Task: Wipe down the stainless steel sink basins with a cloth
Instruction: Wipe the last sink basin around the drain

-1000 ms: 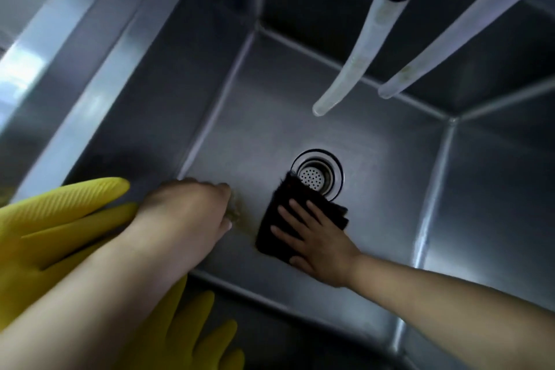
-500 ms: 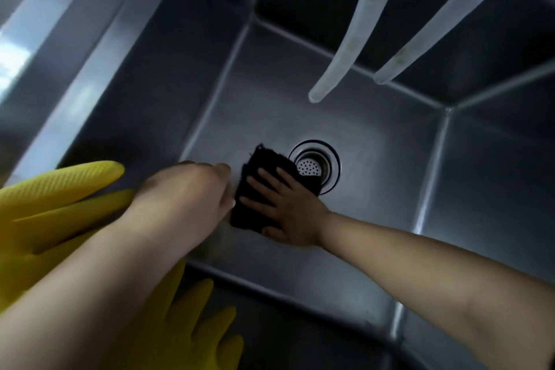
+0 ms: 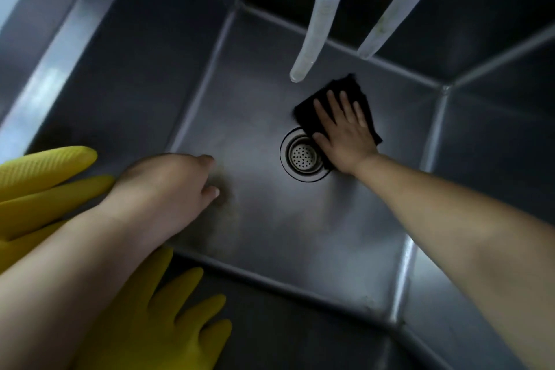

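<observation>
- The yellow rubber gloves (image 3: 45, 186) lie draped over the near-left rim of the sink, one with its fingers pointing right along the rim, the other (image 3: 168, 321) hanging lower at the near edge.
- The left hand (image 3: 168, 186) reaches over the gloves and sits low by the left wall; its fingers are loosely curled with nothing in them, and the fingertips seem to touch the floor at a faint brownish stain.
- The basin (image 3: 270, 234) has a flat steel floor; bare floor stretches from the left hand across to the drain and down to the near wall.
- The drain (image 3: 303, 155), a round strainer with holes, sits just past the middle of the floor.
- The right hand (image 3: 345, 132) lies flat with its fingers spread, pressing the cloth down; its heel sits at the drain's right edge.
- The cloth (image 3: 359, 90), black and folded, lies on the floor just behind and right of the drain, near the far wall, its left corner touching the drain ring.
- Two pale hoses (image 3: 315, 18) hang from above; the left one ends over the cloth's far corner, the right one (image 3: 396, 6) further back.
- Bare floor remains between the cloth and the right wall.
</observation>
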`<state>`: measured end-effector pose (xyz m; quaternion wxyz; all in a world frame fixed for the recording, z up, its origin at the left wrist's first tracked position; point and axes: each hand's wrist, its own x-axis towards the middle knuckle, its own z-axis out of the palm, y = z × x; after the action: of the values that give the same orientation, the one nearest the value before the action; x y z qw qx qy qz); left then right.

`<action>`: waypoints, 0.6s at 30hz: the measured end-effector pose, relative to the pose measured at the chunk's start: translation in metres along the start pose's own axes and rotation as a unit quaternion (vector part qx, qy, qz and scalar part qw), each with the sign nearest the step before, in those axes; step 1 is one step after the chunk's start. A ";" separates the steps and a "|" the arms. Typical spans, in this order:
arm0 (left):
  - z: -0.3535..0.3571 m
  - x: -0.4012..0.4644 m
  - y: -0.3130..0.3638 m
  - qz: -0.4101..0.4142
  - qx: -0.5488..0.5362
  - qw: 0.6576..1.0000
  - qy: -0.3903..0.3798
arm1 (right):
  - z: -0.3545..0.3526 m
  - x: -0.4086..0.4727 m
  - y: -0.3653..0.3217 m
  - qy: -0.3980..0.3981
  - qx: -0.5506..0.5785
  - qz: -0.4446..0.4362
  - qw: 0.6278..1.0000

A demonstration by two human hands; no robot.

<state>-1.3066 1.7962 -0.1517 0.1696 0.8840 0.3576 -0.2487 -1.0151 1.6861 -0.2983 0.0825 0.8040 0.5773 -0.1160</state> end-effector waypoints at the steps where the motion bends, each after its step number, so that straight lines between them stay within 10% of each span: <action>1: -0.001 -0.001 0.002 0.009 0.005 1.000 0.015 | 0.004 -0.015 0.005 -0.002 0.006 0.014 1.000; 18: -0.075 -0.048 -0.013 0.040 0.069 0.964 0.252 | 0.029 -0.141 -0.108 -0.035 -0.002 -0.137 0.990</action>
<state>-1.3224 1.8147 -0.0650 0.0221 0.9413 0.3349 -0.0355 -1.1634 1.5850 -0.2864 0.0881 0.7127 0.6788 -0.1534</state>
